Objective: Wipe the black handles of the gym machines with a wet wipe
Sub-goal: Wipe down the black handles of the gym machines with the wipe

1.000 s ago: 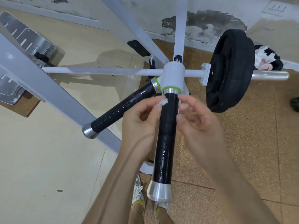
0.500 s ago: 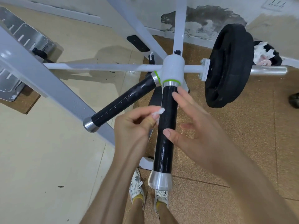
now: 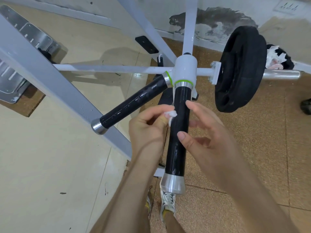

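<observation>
Pale tile floor [image 3: 50,165] fills the left, with the grey frame beam [image 3: 55,84] of the machine slanting across it, and just right of that the angled black handle [image 3: 134,103] juts out with its silver cap low and wet streaks catching the light. Next comes the left hand [image 3: 148,128], fingers pinched closed on a small bunched wet wipe [image 3: 171,115] that sits right against the left flank of the near black handle [image 3: 180,125], roughly a third of the way down from the green-ringed collar. On the other side the right hand [image 3: 207,132] is spread open, thumb hovering over the front of the grip, gripping nothing (whether the fingertips brush the handle is hard to say). Good technique from here looks like opening that wad out so more cloth meets the grip, wrapping it round, and drawing it down to the silver end cap [image 3: 173,184], with the free hand steadying the bar. Far right, the black weight plate [image 3: 242,71] hangs on its sleeve over the cork-brown floor [image 3: 260,148].
</observation>
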